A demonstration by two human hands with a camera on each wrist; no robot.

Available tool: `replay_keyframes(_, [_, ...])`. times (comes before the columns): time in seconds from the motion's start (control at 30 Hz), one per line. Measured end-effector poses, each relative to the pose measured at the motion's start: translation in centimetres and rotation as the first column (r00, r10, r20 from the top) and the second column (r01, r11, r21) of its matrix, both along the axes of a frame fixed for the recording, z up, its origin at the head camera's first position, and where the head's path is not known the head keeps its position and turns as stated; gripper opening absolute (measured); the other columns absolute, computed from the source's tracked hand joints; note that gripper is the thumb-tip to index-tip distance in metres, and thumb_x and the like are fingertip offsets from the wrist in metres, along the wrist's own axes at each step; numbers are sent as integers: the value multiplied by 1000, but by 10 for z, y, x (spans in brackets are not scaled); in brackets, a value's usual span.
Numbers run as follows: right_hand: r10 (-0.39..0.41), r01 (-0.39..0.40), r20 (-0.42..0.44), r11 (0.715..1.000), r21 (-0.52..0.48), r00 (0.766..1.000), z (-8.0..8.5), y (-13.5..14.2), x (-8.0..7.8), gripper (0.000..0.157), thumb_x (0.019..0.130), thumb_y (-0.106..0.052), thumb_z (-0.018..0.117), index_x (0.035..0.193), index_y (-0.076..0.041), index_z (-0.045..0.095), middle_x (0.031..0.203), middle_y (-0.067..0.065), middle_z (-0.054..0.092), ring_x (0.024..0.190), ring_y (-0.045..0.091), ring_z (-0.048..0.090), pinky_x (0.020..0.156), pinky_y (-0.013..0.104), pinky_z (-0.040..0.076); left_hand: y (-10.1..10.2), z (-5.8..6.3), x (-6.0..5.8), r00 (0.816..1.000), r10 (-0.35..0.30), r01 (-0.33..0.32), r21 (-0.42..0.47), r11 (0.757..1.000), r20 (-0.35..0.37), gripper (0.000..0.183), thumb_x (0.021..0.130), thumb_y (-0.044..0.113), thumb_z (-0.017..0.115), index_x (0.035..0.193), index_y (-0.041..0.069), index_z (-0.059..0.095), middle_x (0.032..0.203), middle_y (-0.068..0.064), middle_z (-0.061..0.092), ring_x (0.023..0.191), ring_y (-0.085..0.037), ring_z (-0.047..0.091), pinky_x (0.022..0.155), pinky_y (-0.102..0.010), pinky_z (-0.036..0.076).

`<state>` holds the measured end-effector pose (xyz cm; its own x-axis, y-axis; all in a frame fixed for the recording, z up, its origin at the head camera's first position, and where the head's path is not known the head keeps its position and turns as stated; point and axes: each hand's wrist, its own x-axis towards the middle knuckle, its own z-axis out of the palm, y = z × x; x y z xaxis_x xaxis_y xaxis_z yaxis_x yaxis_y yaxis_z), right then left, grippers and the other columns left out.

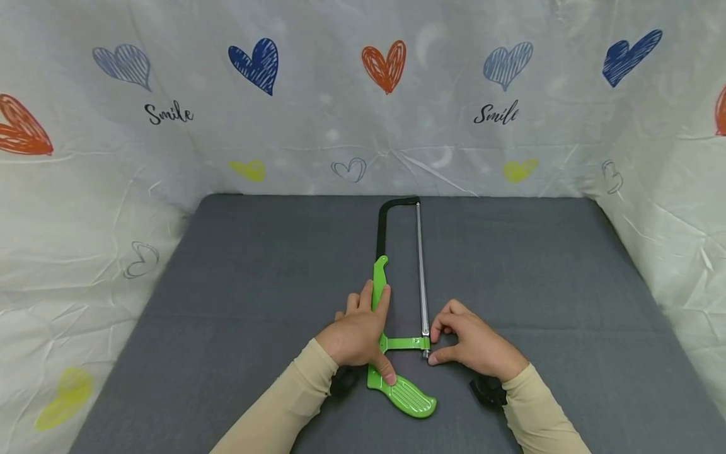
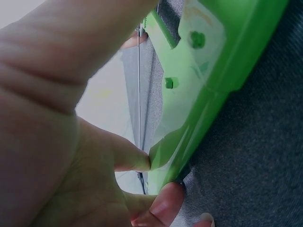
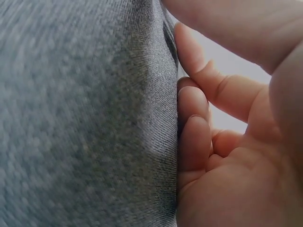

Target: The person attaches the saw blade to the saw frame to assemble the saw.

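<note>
A hacksaw (image 1: 422, 271) lies flat on the grey cloth, its black bow at the far end and its silver blade on the right. My left hand (image 1: 357, 334) rests across the green frame with fingers spread and fairly straight, thumb on the grooved handle (image 1: 411, 397). In the left wrist view, two fingertips touch either side of the green frame (image 2: 189, 109). My right hand (image 1: 473, 343) is beside the near end of the blade, thumb tip right at the small metal nut (image 1: 426, 354). Its index finger and thumb are bent and apart; the right wrist view shows no tool between them.
Grey cloth (image 1: 238, 265) covers the table, whose back edge runs just beyond the saw's bow. A white sheet (image 1: 317, 113) printed with hearts hangs behind and at both sides. Dark wrist devices (image 1: 489, 391) sit under both wrists, close to the cloth.
</note>
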<state>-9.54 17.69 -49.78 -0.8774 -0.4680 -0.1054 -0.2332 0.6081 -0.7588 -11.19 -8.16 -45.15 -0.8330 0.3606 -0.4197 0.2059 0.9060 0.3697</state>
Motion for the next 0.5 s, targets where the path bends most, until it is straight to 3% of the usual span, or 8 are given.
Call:
replay_keyframes(0.3, [3, -3, -16, 1000, -4, 1000, 3, -1, 0, 35, 75, -31, 101, 91, -24, 71, 101, -3, 50, 94, 9, 51, 87, 25, 44, 0, -1, -1, 1000, 1, -2, 4, 1000, 4, 167, 47, 57, 108, 176, 12, 11, 181, -24, 2, 149, -42, 29, 110, -60, 41])
replay_keyframes(0.5, [-6, 6, 26, 1000, 16, 1000, 3, -1, 1, 40, 76, -53, 97, 91, -27, 70, 101, -2, 49, 89, 12, 49, 80, 26, 42, 0, -1, -1, 1000, -2, 2, 5, 1000, 7, 168, 47, 57, 108, 176, 12, 10, 181, -24, 2, 149, -42, 28, 111, -61, 41])
